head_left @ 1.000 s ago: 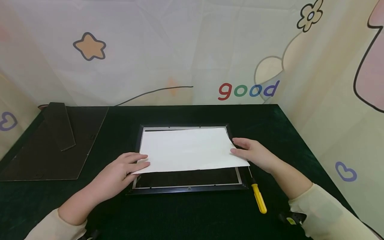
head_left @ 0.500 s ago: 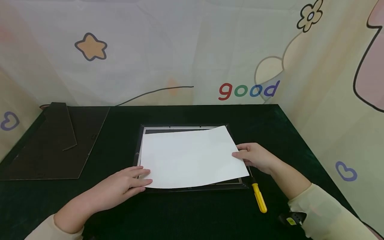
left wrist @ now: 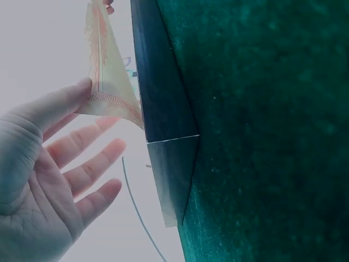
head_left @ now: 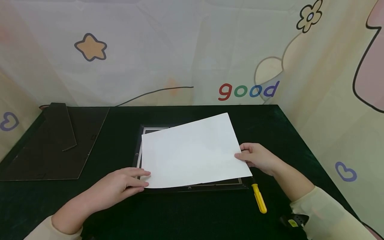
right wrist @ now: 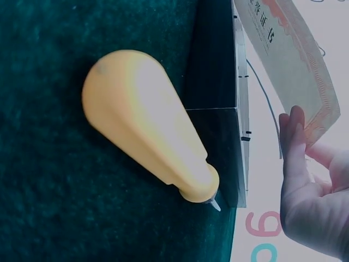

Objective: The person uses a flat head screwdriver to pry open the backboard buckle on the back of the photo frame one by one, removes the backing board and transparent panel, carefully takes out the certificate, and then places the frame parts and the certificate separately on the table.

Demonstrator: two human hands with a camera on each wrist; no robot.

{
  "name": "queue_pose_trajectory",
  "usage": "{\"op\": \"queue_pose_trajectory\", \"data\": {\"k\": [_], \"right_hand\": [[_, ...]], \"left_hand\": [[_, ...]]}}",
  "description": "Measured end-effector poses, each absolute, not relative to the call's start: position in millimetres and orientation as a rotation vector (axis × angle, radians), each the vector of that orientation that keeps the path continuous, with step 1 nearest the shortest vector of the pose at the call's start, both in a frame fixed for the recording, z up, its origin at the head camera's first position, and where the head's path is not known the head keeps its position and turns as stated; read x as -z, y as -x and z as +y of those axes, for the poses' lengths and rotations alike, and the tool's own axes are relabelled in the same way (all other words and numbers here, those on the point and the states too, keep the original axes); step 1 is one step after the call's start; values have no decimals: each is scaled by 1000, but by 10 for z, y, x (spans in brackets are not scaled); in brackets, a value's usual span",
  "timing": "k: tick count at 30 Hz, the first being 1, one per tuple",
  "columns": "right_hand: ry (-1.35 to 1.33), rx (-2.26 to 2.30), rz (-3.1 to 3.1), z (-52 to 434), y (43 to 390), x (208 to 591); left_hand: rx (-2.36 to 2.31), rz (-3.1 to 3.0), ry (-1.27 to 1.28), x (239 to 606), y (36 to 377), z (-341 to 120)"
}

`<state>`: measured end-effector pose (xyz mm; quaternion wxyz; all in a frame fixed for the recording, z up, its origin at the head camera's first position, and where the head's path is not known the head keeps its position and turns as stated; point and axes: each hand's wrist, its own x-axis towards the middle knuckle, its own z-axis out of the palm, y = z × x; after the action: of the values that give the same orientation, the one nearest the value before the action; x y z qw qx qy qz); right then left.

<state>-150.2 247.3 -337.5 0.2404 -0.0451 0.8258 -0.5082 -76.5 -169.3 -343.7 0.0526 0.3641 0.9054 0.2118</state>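
Your right hand (head_left: 258, 157) pinched the right edge of the white sheet (head_left: 192, 151), lifting it tilted above the black picture frame (head_left: 192, 188) on the desk (head_left: 186, 216). Your left hand (head_left: 120, 185) touched the sheet's near-left corner, fingers straight.

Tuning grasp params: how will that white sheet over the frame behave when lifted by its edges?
Probably floppy: the sheet bows between the left hand and right hand, its far corner raised off the frame. Likely very light, since fingertips alone carry it. It looks thin, so it may crease or slip.
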Motion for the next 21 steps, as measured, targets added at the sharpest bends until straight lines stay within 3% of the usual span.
{"op": "queue_pose_trajectory", "data": {"k": [12, 21], "right_hand": [[90, 1434, 2279, 2541, 1513, 3399], [248, 1547, 2308, 2606, 1497, 3429]], "left_hand": [[-812, 2938, -1111, 3377, 749, -1697], [-1093, 3194, -1011, 3353, 790, -1739]]}}
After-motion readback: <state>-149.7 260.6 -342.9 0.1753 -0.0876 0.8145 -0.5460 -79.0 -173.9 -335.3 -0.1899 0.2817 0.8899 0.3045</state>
